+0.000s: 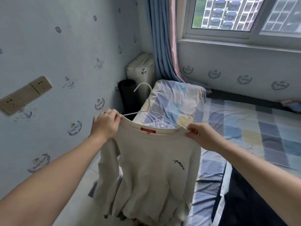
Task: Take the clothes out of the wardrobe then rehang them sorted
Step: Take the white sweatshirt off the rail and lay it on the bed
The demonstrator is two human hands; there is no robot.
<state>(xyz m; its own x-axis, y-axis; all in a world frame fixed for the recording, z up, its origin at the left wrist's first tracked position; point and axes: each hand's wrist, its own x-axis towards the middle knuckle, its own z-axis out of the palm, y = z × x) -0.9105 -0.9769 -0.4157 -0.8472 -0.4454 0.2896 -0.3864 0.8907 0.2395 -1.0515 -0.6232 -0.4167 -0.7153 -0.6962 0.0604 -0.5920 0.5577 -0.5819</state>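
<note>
Cream sweater [151, 168], red neck label; left hand [105, 124], right hand [202, 136] pinch its shoulders.

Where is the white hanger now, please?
In the head view, the thin white wire hanger sits at centre, inside the collar of the cream long-sleeved sweatshirt, between the left hand and right hand.

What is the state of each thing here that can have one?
sweatshirt: held up by both shoulders, hanging unfolded.
hanger: at the sweatshirt's neck, hook free of any rail.
left hand: pinches one shoulder.
right hand: pinches the other shoulder.
curtain: drawn aside into the corner.
</note>
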